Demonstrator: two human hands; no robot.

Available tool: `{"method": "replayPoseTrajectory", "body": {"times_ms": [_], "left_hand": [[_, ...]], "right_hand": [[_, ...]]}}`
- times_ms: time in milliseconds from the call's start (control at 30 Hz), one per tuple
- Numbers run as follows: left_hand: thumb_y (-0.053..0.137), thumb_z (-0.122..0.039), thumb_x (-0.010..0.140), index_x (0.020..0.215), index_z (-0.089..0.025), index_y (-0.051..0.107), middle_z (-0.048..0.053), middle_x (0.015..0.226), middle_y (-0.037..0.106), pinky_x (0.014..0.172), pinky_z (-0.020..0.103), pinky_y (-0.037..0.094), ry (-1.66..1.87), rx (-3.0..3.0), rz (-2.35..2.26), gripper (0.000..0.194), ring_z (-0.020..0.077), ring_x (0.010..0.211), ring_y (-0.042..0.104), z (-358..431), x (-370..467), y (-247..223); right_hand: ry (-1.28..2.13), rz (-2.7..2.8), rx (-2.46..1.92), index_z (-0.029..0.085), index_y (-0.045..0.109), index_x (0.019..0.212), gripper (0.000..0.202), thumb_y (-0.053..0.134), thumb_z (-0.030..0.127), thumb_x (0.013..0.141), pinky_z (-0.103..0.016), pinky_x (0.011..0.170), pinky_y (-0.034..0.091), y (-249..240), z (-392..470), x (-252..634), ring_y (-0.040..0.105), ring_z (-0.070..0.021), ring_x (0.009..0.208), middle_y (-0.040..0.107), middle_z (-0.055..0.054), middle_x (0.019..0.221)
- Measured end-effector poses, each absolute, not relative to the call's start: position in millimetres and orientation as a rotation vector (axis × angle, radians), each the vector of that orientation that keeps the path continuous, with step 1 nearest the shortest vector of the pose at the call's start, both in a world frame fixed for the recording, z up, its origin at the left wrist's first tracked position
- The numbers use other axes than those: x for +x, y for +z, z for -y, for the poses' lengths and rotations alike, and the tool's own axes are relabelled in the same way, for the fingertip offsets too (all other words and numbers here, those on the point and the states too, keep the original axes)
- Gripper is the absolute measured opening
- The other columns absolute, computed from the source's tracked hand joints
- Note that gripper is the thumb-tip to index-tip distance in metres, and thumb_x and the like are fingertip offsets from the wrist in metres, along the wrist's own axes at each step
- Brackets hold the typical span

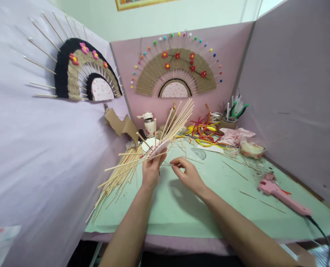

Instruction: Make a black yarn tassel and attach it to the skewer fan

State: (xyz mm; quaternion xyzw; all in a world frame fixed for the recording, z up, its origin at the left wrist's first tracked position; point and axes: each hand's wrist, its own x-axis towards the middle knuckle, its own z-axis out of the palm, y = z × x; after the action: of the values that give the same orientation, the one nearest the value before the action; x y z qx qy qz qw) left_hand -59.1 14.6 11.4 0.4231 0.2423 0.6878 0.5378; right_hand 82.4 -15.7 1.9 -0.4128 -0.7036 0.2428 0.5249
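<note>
My left hand (151, 173) is closed round the base of an unfinished fan, a dotted pink-and-white piece (158, 149) with several pale wooden sticks (184, 118) spreading out of it. Some sticks lean up and right, others point left. Just right of it, my right hand (189, 176) has thumb and forefinger pinched together. A thin tan strand (167, 163) runs from that pinch toward the fan; where it ends behind my left fingers is hidden. Left of the fan, a pile of loose sticks (117, 178) lies on the green tabletop (178, 217).
A pink glue gun (284, 194) lies at right, its cord over the edge. Behind are coloured pipe cleaners (206, 129), a bottle (149, 126), a protractor (198, 153) and a container of tools (229, 120). Two decorated fans (151, 72) hang on the partitions, with cut cardboard (117, 124) at left.
</note>
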Motion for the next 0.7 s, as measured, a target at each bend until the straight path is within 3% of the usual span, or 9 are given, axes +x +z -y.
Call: {"method": "replayPoseTrajectory", "body": {"times_ms": [267,367,533,700], "left_hand": [[0.076,-0.033,0.075,0.113,-0.020,0.068,0.010,0.122,0.068,0.105,0.042,0.045,1.660,1.024,-0.611,0.041,0.0261,0.116,0.062,-17.2,-59.0,8.9],[0.077,-0.034,0.075,0.113,-0.020,0.069,0.010,0.125,0.066,0.107,0.042,0.044,1.674,1.038,-0.639,0.041,0.0261,0.118,0.061,-18.5,-57.2,7.0],[0.078,-0.035,0.073,0.111,-0.021,0.069,0.009,0.126,0.066,0.107,0.042,0.044,1.690,1.055,-0.642,0.042,0.0258,0.118,0.062,-18.8,-54.9,7.2],[0.078,-0.035,0.073,0.105,-0.023,0.071,0.007,0.121,0.069,0.105,0.038,0.047,1.789,1.088,-0.571,0.035,0.0240,0.115,0.064,-16.3,-56.8,13.4]], "right_hand": [[0.643,2.415,-0.835,0.022,0.064,0.104,0.017,0.054,0.032,0.094,-0.029,0.081,0.050,57.3,113.8,138.7,0.064,-0.0168,0.090,0.070,-0.004,0.095],[0.522,2.312,-1.104,0.024,0.065,0.103,0.022,0.050,0.038,0.095,-0.030,0.078,0.053,51.5,124.8,186.9,0.066,-0.0178,0.088,0.071,-0.005,0.099],[0.227,2.023,-1.643,0.024,0.069,0.098,0.035,0.052,0.052,0.087,-0.039,0.076,0.055,34.5,114.2,275.0,0.069,-0.0269,0.088,0.073,-0.009,0.099],[0.149,1.921,-2.179,0.018,0.068,0.103,0.036,0.052,0.045,0.085,-0.037,0.069,0.052,37.7,118.7,328.0,0.069,-0.0292,0.084,0.072,-0.015,0.100]]}}
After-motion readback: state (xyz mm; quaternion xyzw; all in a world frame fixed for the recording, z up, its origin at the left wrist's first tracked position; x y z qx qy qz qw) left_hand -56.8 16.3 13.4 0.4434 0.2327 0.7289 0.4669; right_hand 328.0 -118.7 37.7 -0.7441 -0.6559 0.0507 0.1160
